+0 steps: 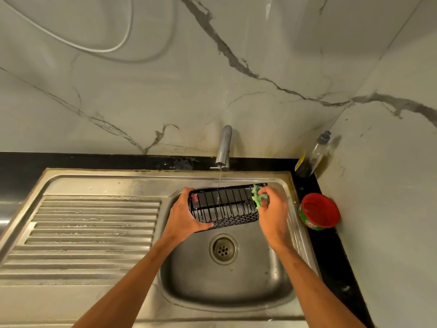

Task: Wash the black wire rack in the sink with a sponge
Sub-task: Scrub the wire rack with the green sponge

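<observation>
The black wire rack (224, 205) is held over the steel sink (227, 287), tilted toward me under a thin stream of water from the tap (224, 147). My left hand (183, 215) grips the rack's left end. My right hand (272, 210) presses a green sponge (257, 197) against the rack's right end, fingers curled around it. Part of the sponge is hidden behind my fingers.
A ribbed steel drainboard (89, 235) lies left of the basin, and the drain (223, 249) sits below the rack. On the black counter at right stand a red-lidded green tub (319, 211) and a dish-soap bottle (312, 157). Marble walls close the corner.
</observation>
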`<state>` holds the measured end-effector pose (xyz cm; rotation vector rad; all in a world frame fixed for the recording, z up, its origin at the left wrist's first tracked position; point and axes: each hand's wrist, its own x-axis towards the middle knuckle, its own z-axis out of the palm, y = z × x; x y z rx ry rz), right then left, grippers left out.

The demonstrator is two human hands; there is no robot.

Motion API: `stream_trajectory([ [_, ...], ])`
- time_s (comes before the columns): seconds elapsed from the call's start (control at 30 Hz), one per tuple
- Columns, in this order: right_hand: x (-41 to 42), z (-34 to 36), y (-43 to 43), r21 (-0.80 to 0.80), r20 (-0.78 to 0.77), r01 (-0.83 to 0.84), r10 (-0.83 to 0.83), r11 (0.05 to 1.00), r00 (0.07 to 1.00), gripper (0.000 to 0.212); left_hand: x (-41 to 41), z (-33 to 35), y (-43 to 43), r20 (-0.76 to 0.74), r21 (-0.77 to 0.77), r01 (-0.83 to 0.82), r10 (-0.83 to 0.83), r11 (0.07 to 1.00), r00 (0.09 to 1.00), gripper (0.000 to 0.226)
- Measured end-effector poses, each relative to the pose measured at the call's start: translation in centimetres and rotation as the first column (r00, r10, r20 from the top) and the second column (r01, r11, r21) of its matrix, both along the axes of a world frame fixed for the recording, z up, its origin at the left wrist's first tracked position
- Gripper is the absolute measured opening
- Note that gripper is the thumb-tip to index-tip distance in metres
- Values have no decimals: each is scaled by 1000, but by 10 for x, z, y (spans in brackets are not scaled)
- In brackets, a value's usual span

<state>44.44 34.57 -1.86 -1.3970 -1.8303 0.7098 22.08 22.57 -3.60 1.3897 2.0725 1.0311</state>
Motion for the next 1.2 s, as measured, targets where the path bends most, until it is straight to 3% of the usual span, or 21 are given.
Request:
stream_trajectory([
  [0.07,-11,-5,-4,3,74,-60,59,998,996,31,4,3,2,-21,-4,-24,23,1000,1000,105],
  [0.2,-42,1,-9,92,211,-342,317,935,925,38,5,4,7,-39,-8,-32,31,999,999,104],
  [0.33,-53,10,13,22,172,-114,108,993,979,36,7,5,10,-24,8,-9,9,1000,1000,105],
  [0.5,-90,21,-25,121,332,-517,456,848,826,45,8,0,13,-9,-3,2,-2,1000,1000,100],
  [0.53,-87,20,-21,128,343,-511,445,850,827,45,8,-1,13,-7,0,12,-12,1000,1000,100],
  [0.63,-74,17,-1,60,297,-286,256,956,920,41,7,-4,12,3,0,34,-34,999,999,100],
  [0.7,-86,21,-17,83,374,-376,321,923,870,46,9,-5,13,17,-4,29,-29,1000,999,102],
  [0.8,-103,21,-46,115,471,-593,482,797,739,57,10,-9,11,41,-7,15,-15,1000,999,105],
  [0.97,-76,18,-16,57,427,-351,295,935,855,45,6,-4,3,53,14,-16,15,1000,999,103],
  [1.13,-100,17,-49,116,502,-624,497,773,708,49,1,-8,-2,42,41,-51,50,998,998,106],
  [1.2,-87,20,-34,134,474,-521,407,843,781,44,-2,-7,-4,42,39,-64,62,997,997,105],
])
